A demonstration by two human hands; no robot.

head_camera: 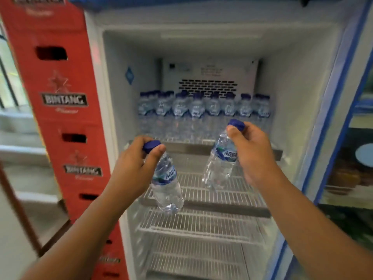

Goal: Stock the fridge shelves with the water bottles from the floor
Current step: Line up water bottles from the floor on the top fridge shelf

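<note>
Nearest, low in the open fridge [292, 87], a white wire shelf [201, 223] runs across its width, with more wire racks blurred below it. Both bare forearms reach up from the bottom edge toward the fridge opening.

The left hand [133, 160] pinches the blue cap [151, 146] of the left bottle [167, 186] between thumb and curled fingers. This clear water bottle hangs tilted, its base toward the right, in front of the fridge's middle shelf [232, 190] on its left side. Whether the base touches the wire cannot be told.

The right hand [252, 152] grasps the right bottle [220, 164] the same way, fingers and thumb closed round its blue cap [236, 124]. This bottle hangs slanted with its base toward the left, above the middle shelf, right of the fridge's centre. The two bottles are well apart.

Farther in, the fridge's upper shelf [191, 142] carries a row of bottles [203, 110] standing upright against the back wall, blue caps up, packed side by side from left to right. Behind them the back panel has a dark slotted vent [207, 87]. A blue sticker [129, 75] sits on the fridge's left inner wall.

Just left of the fridge stands a stack of red crates [60, 98] with white lettering.
</note>
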